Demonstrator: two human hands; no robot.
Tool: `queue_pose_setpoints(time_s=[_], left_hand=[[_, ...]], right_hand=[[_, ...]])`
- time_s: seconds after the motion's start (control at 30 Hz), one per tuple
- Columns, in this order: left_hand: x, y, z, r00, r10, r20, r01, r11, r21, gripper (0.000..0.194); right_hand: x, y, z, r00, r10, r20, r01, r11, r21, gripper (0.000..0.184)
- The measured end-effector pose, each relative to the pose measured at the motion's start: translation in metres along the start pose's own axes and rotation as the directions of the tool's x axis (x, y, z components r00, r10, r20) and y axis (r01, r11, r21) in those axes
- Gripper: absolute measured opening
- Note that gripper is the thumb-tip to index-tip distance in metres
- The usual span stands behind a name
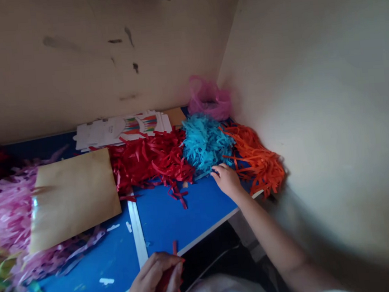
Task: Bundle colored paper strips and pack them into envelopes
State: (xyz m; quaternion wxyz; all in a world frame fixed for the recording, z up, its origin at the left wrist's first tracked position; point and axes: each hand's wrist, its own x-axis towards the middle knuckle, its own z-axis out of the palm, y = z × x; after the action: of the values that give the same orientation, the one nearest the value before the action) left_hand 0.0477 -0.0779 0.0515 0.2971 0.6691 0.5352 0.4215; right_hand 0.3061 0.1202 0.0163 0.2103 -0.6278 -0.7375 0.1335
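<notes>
Thin red paper strips point(174, 248) are light and soft; fingers of the left hand point(152, 286) clamp them gently. Fingers of the right hand point(227, 181), little apart, touch fluffy turquoise paper strips point(204, 143).

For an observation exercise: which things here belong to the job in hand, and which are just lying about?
In use: left hand, red paper strip; right hand, blue paper strips.
Lying about: printed sheets, pink plastic bag, brown paper sheet, orange paper strips.
</notes>
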Motion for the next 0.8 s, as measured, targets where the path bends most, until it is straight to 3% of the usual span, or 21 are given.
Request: queue_pose_setpoints(time_s=[0.13,0.27,0.33,0.43,0.53,0.67,0.8], left_hand=[[-0.002,-0.002,-0.001,0.999,-0.039,0.005,0.039,0.998,-0.039,0.004],[0.003,-0.006,0.002,0.993,-0.111,-0.034,0.107,0.989,-0.106,0.005],[0.008,-0.006,0.006,0.985,-0.166,-0.043,0.157,0.975,-0.154,0.009],[0.015,-0.005,0.011,0.952,-0.301,-0.055,0.283,0.934,-0.216,0.013],[0.017,-0.003,0.011,0.922,-0.384,-0.051,0.361,0.900,-0.246,0.015],[0.017,0.001,0.008,0.931,-0.358,-0.073,0.333,0.914,-0.230,0.017],[0.018,0.005,0.004,0.952,-0.298,-0.076,0.277,0.938,-0.206,0.018]], right_hand=[[0.009,0.007,0.003,1.000,0.000,0.021,-0.001,1.000,0.026,0.019],[-0.022,-0.016,-0.014,1.000,0.004,-0.008,-0.002,0.988,0.157,0.021],[-0.048,-0.041,-0.019,0.995,-0.051,0.082,0.012,0.909,0.417,0.021],[-0.087,-0.082,-0.017,0.930,-0.205,0.306,-0.099,0.661,0.744,0.013],[-0.112,-0.107,-0.007,0.903,-0.211,0.375,-0.212,0.540,0.815,0.011],[-0.120,-0.114,0.002,0.896,-0.109,0.430,-0.350,0.422,0.836,0.007],[-0.117,-0.114,0.002,0.932,-0.129,0.339,-0.245,0.463,0.852,0.005]])
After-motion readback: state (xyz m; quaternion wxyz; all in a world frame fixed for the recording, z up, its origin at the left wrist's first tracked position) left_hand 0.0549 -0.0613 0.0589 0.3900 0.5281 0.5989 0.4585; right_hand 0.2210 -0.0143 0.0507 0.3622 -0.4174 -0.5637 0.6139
